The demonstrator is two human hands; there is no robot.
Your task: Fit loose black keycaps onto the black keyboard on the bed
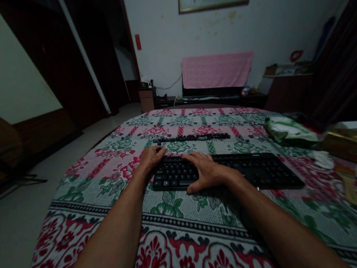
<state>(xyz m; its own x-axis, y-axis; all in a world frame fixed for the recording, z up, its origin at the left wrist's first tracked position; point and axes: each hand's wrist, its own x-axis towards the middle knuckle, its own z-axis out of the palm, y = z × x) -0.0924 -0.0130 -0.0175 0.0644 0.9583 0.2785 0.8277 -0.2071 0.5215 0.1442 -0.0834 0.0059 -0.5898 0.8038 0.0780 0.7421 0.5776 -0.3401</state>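
A black computer keyboard (175, 175) lies flat on the patterned tablecloth (170, 206). Its left part and right end carry keys, while a dark patch right of the middle seems bare of them. My right hand (203, 170) spans the keyboard, thumb at the front edge and fingers at the back edge, gripping it. At the back left corner is my left hand (151, 157), its fingers bent and close together against the keyboard; the fingertips are hard to make out. Behind the keyboard lies a long row of small black pieces, apparently loose keycaps (192, 138).
To the right are a green and white bag (289, 130), a crumpled white tissue (323, 159), a brush with a wooden handle (349, 187) and a gold-coloured box (356, 141). A pink cloth (218, 70) covers a screen by the far wall.
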